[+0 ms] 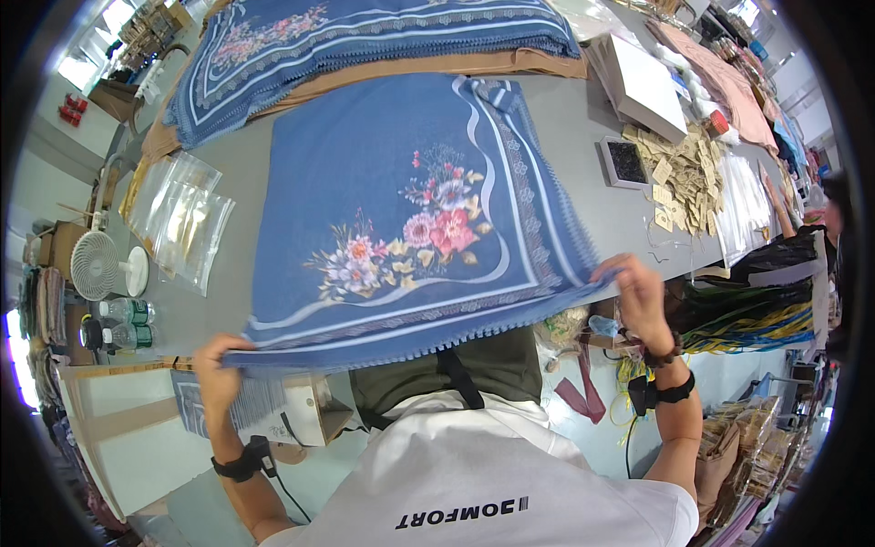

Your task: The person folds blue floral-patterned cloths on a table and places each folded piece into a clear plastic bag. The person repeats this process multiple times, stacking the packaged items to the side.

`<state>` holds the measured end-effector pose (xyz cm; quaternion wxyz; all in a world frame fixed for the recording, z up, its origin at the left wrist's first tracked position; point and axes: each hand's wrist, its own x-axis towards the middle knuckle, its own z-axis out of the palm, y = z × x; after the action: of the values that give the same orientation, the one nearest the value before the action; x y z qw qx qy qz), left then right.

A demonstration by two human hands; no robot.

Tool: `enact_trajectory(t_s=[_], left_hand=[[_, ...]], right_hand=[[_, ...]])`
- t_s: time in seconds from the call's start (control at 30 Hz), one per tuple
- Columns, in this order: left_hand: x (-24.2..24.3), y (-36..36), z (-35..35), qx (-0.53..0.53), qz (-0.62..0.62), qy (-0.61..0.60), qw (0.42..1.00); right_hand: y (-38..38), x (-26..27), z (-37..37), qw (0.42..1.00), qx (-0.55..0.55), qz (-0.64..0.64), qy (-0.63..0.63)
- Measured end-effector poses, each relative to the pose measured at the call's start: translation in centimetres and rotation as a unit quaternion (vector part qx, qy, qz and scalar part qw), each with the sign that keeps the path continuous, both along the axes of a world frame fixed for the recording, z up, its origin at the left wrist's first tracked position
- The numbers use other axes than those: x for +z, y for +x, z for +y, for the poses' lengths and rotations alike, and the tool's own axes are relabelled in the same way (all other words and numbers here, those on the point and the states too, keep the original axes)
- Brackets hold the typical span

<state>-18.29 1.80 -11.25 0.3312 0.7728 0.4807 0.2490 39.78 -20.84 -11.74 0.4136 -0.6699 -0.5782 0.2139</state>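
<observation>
A blue floral scarf [355, 171] with white ribbon borders and a small-toothed fringe lies over the grey table, its near edge lifted past the table's front. My left hand [222, 366] grips its near left corner. At the near right corner, my right hand [632, 290] pinches the fringed edge. The scarf's far right corner is folded over on itself. Beyond it, a stack of similar blue scarves [383, 27] rests on brown fabric [437, 67].
Clear plastic bags [184, 219], a small white fan [96, 265] and plastic bottles [126, 335] are at the left. Tan paper tags [683, 178], a small box of dark pins [623, 163] and a white box [646, 85] occupy the right. Another person's hands [778, 205] show at far right.
</observation>
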Motion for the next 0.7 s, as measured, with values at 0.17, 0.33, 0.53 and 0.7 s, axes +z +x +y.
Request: enact_trajectory(t_s=[0.17, 0.33, 0.53, 0.7], left_hand=[[-2.8, 0.1, 1.7, -0.090, 0.166, -0.090, 0.978], [-6.1, 4.1, 14.2, 0.111, 0.019, -0.148, 0.983], [-8.8, 13.5, 28.6, 0.214, -0.194, -0.297, 0.910], [-8.3, 16.3, 29.6, 0.152, -0.228, -0.232, 0.933]], right_hand=[[1.9, -2.9, 1.5, 0.961, 0.205, -0.155, -0.100], [6.7, -6.2, 13.9, 0.986, -0.053, -0.121, -0.097], [12.0, -11.6, 32.6, 0.939, -0.265, -0.188, -0.112], [10.3, -10.5, 34.7, 0.979, -0.177, 0.068, -0.069]])
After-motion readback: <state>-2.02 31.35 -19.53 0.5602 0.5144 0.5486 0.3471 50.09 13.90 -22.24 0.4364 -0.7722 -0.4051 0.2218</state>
